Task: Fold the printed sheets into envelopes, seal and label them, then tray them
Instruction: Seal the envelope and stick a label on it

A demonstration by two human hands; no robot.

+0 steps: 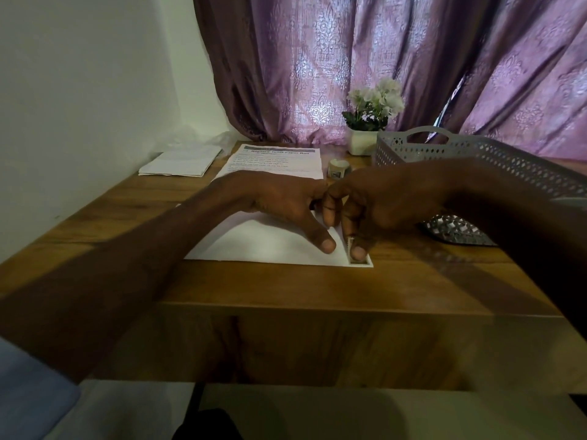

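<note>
A white envelope (260, 246) lies flat on the wooden desk (286, 287), close to the front edge. My left hand (282, 204) rests on it, its thumb pressing the paper near the right end. My right hand (374, 204) pinches a small stamp-like label (360, 263) with perforated edges at the envelope's near right corner; one end of the label lies on the paper, the other lifts between my fingertips. A stack of printed sheets (276, 160) lies behind my hands. A grey perforated tray (470, 154) stands at the right.
A pile of white envelopes (181, 161) lies at the back left by the wall. A small roll of tape (338, 168) sits between the sheets and the tray. A potted white flower (370, 122) stands before the purple curtain.
</note>
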